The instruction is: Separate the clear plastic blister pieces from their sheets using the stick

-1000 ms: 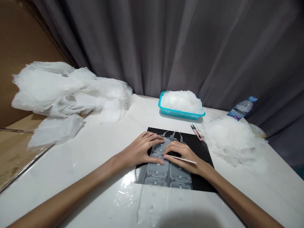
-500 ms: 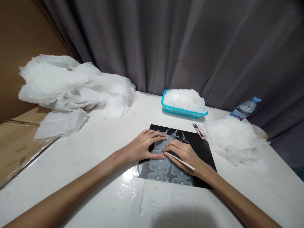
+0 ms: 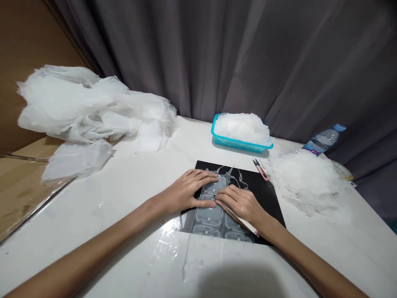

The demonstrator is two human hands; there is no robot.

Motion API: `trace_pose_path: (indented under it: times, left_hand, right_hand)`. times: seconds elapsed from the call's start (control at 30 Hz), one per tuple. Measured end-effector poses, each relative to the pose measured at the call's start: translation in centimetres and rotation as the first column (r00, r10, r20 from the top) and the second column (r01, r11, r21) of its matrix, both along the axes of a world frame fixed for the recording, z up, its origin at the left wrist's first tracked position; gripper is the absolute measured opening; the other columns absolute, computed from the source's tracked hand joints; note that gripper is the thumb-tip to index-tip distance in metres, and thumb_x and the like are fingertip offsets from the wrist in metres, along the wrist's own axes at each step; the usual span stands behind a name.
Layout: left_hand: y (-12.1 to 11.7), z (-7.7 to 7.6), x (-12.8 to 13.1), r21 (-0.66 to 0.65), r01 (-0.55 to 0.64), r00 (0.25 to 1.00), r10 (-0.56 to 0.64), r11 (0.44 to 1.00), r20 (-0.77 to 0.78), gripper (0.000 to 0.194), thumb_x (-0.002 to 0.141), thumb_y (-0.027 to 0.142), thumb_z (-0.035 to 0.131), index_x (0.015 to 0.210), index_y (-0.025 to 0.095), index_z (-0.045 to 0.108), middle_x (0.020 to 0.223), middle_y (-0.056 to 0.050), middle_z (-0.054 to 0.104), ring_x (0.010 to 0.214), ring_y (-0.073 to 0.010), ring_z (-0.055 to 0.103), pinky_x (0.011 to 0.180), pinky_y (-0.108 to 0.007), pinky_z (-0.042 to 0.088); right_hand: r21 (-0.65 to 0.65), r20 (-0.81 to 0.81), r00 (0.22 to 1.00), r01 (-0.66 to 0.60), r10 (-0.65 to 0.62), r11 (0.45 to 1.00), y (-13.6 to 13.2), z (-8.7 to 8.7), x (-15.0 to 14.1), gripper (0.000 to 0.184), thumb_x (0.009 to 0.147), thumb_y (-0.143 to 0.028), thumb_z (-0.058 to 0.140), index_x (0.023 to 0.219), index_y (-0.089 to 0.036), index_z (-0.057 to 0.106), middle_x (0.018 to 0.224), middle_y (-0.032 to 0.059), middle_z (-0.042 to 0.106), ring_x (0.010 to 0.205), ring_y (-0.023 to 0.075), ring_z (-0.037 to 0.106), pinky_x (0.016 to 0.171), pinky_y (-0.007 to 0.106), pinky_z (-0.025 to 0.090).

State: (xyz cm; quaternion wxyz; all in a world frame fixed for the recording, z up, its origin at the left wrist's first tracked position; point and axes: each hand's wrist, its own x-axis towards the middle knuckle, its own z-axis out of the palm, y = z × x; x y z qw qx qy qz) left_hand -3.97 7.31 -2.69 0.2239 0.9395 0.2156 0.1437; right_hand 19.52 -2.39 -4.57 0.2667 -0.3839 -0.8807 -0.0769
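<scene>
A translucent moulded plastic sheet (image 3: pixel 210 214) with rounded rectangular shapes lies partly over a black mat (image 3: pixel 263 188), its near end on the white table. My left hand (image 3: pixel 189 190) rests on the sheet's left side, fingers stretched out and thumb apart. Closed around a slim, pale, stick-like tool (image 3: pixel 245 223), my right hand (image 3: pixel 238 203) presses low over the middle of the sheet. The tool's tip is near my left thumb; its kind is not clear. Thin curly plastic strands (image 3: pixel 229 173) stick out at the sheet's far end.
Pink-handled thread snips (image 3: pixel 261 170) lie beside the mat's right edge. Behind stands a turquoise basket (image 3: pixel 242 145) full of white pieces. A translucent pile (image 3: pixel 307 178) and a water bottle (image 3: pixel 325 140) are at right. A larger heap (image 3: pixel 93 107) lies left, near cardboard (image 3: pixel 25 186).
The pale tool in my right hand has tilted, its rear end dropping nearer to me and showing a brownish edge. My left hand stays in place. The view has shifted slightly.
</scene>
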Motion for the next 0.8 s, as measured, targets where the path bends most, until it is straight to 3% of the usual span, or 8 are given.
trace_pose_path:
  times: [0.2,0.43,0.57,0.73,0.8]
  left_hand:
    - [0.1,-0.4,-0.1,-0.02,0.005,1.0,-0.005,1.0,0.028,0.071,0.09,0.069,0.067,0.15,0.032,0.054,0.154,-0.006,0.058,0.14,-0.0325,0.051,0.118,-0.047,0.034]
    - [0.1,0.1,-0.2,-0.026,0.024,1.0,-0.024,0.999,-0.011,0.071,0.092,0.069,0.064,0.152,0.034,0.049,0.157,-0.004,0.055,0.141,-0.0319,0.051,0.12,-0.048,0.032]
    - [0.0,-0.1,-0.2,-0.036,0.02,1.0,-0.02,0.999,-0.006,0.072,0.091,0.069,0.065,0.152,0.034,0.049,0.156,-0.005,0.056,0.142,-0.0327,0.049,0.119,-0.048,0.033]
    - [0.0,0.0,-0.3,-0.06,0.019,0.999,-0.017,0.998,0.037,0.074,0.092,0.067,0.066,0.155,0.035,0.043,0.159,-0.006,0.051,0.144,-0.0333,0.045,0.12,-0.049,0.033]
    - [-0.3,0.2,-0.3,-0.036,-0.064,0.996,0.066,0.997,0.053,0.081,0.086,0.072,0.069,0.15,0.029,0.046,0.153,-0.01,0.052,0.138,-0.0353,0.047,0.115,-0.05,0.039]
  right_hand:
    - [0.05,0.032,0.999,0.011,-0.013,0.999,0.9,-0.2,-0.8,0.02,0.108,-0.022,0.05,0.095,-0.019,0.064,0.093,0.0052,0.073,0.082,0.0182,0.066,0.073,0.032,0.047]
    - [-0.102,0.08,0.995,0.07,-0.062,0.992,-0.9,1.0,0.0,0.022,0.109,-0.018,0.046,0.091,-0.021,0.059,0.09,0.0051,0.069,0.082,0.0182,0.063,0.067,0.03,0.046]
    - [-0.014,0.097,0.994,0.044,-0.043,0.999,-0.5,0.5,-0.2,0.021,0.108,-0.018,0.049,0.091,-0.021,0.059,0.093,0.0052,0.071,0.082,0.0193,0.062,0.066,0.032,0.046]
    - [-0.054,0.087,0.992,0.094,-0.089,0.994,0.1,-0.2,-1.2,0.019,0.109,-0.025,0.047,0.117,-0.018,0.063,0.104,0.0102,0.069,0.096,0.0245,0.065,0.082,0.037,0.054]
    - [-0.045,0.11,0.987,0.123,-0.117,0.991,-0.1,-0.5,-1.3,0.025,0.108,-0.026,0.049,0.128,-0.016,0.06,0.108,0.0125,0.069,0.101,0.0265,0.066,0.085,0.039,0.056]
